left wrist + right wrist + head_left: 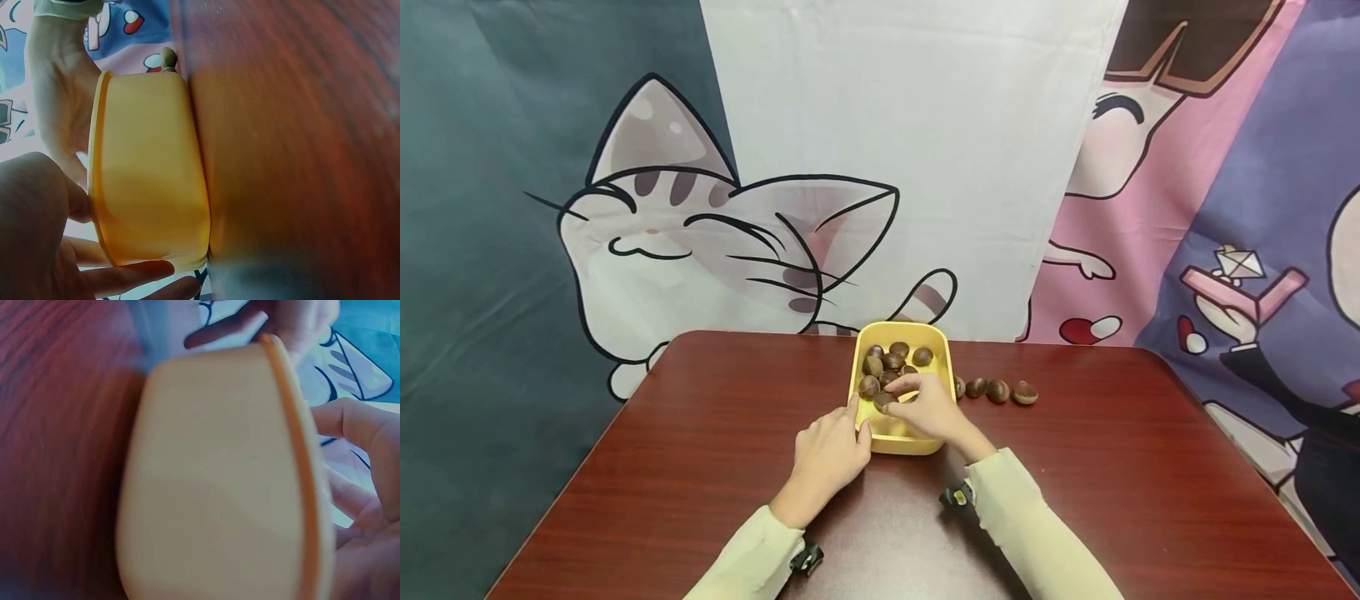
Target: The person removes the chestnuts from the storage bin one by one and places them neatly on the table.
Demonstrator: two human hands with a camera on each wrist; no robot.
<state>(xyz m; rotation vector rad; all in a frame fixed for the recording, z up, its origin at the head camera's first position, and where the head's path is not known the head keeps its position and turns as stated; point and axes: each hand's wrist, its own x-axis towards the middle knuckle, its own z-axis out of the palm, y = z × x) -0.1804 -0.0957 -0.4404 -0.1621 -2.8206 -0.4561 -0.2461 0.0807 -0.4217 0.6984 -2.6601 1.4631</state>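
Observation:
A yellow plastic box (904, 447) holding several brown chestnuts (892, 361) stands on the table. My left hand (827, 450) grips its near left corner; in the left wrist view the thumb is at the rim and fingers (128, 277) stretch along the side wall. My right hand (928, 408) reaches over the right rim into the box. Its thumb and index finger bend around one chestnut (883, 402) near the middle and seem to pinch it. The box wall (212, 481) hides the fingertips and chestnuts from the right wrist view.
Several more chestnuts (997, 391) lie in a row on the reddish-brown table (715, 425), just right of the box. Behind the table's far edge hangs a printed cartoon cloth (925, 125).

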